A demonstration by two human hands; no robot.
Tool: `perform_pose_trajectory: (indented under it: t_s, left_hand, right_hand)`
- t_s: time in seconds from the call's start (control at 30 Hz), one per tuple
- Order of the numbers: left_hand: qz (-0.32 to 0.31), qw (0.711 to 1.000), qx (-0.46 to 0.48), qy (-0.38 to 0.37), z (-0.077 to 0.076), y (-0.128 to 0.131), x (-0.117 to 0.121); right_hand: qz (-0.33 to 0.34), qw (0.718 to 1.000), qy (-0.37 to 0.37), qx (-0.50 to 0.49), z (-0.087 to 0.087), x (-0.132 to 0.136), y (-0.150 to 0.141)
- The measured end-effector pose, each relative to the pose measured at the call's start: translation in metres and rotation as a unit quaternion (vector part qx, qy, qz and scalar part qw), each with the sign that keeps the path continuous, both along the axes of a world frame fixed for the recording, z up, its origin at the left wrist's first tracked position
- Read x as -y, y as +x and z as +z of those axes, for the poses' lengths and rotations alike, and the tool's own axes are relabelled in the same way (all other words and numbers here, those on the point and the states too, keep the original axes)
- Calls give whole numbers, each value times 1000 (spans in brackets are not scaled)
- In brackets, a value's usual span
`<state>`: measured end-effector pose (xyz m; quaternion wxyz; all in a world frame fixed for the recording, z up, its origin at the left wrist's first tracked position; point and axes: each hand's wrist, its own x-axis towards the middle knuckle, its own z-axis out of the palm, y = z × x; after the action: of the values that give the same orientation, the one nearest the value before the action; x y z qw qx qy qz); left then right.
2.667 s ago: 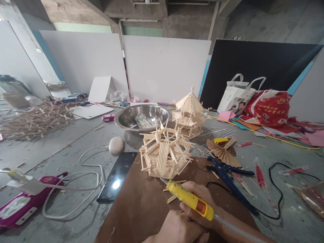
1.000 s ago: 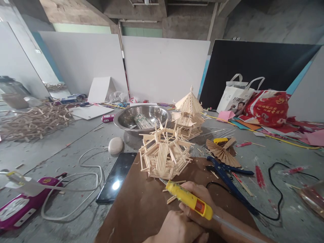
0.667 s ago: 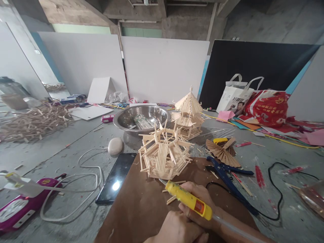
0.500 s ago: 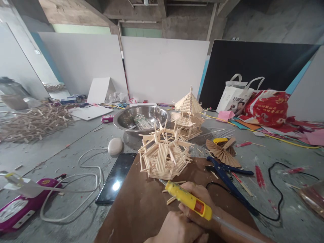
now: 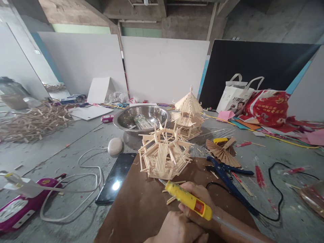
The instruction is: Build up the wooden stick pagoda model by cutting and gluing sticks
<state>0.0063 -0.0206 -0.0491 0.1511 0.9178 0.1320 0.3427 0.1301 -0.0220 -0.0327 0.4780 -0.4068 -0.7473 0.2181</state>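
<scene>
My right hand (image 5: 198, 194) is wrapped round a yellow hot glue gun (image 5: 186, 198), with a clear glue stick (image 5: 233, 230) trailing from its back end. The gun's nozzle points up and left at the base of a house-like frame of thin wooden sticks (image 5: 165, 153). My left hand (image 5: 177, 227) is closed in front of my right hand and against it; whatever its fingers hold is hidden. Loose cut sticks (image 5: 171, 200) lie on the brown mat (image 5: 134, 209) beside the nozzle. A finished-looking stick pavilion (image 5: 188, 113) with a pointed roof stands behind the frame.
A steel basin (image 5: 118, 126) holding packaged sticks stands behind. At left are a phone (image 5: 116, 179), a white charger puck (image 5: 115, 146), a cable and a purple power strip (image 5: 37, 199). Blue pliers (image 5: 225, 179), a paper fan (image 5: 224, 152) and a red bag (image 5: 267, 106) are at right.
</scene>
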Motion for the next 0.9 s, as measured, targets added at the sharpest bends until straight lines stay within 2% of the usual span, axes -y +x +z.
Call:
perform_pose_trajectory:
  t_s: [0.23, 0.5, 0.73, 0.9]
  left_hand:
    - [-2, 1000, 8, -12, -1, 0, 0]
    - [5, 1000, -6, 4, -6, 0, 0]
    - [6, 1000, -12, 1, -5, 0, 0]
    - [9, 1000, -5, 4, -4, 0, 0]
  right_hand:
    - [-14, 1000, 4, 6, 2, 1, -1]
    - [4, 1000, -9, 8, -2, 0, 1]
    - [-2, 1000, -3, 4, -5, 0, 1]
    - [-3, 1000, 4, 7, -2, 0, 1]
